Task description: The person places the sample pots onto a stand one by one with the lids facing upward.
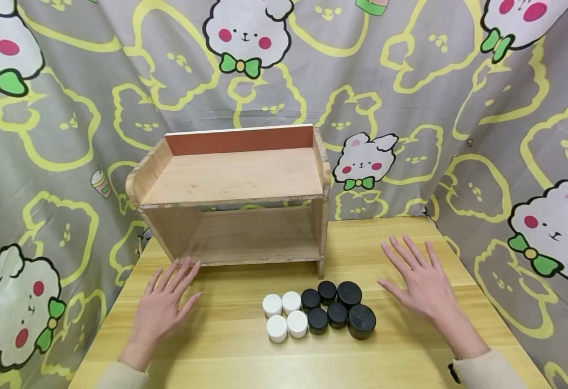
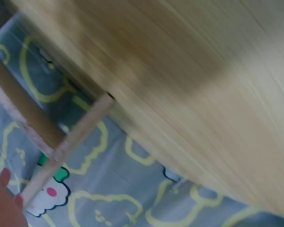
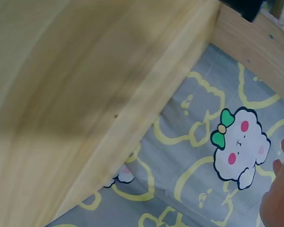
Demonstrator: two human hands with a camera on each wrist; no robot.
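Presently, both hands are without a load. The left hand (image 1: pixel 163 302) is spread, palm towards the yellow-toned wood-grain worktop (image 1: pixel 225 356), its thumb held apart, near the worktop's left edge. Its fingertips are at the lower front left corner of the two-tier pale wooden shelf unit (image 1: pixel 235 175); whether they touch it cannot be told. The right hand (image 1: pixel 422 283) is likewise spread, fingers fanned, near the worktop's right edge and to the right of the cylinders; contact with the worktop cannot be confirmed.

The shelf unit stands upright towards the worktop's back left corner, with a reddish-brown board along the back of its upper tier.

Ten flat-topped cylinders stand in two rows between the hands, in front of the shelf unit's right end. Left to right, each row shows two of the four short white cylinders (image 1: pixel 291 301), two of the four small black cylinders (image 1: pixel 318 320) and one of the two larger black cylinders (image 1: pixel 362 320).

Beyond the worktop's back edge hangs a grey curtain (image 1: pixel 313 92) printed with yellow outlines and white cartoon animals.
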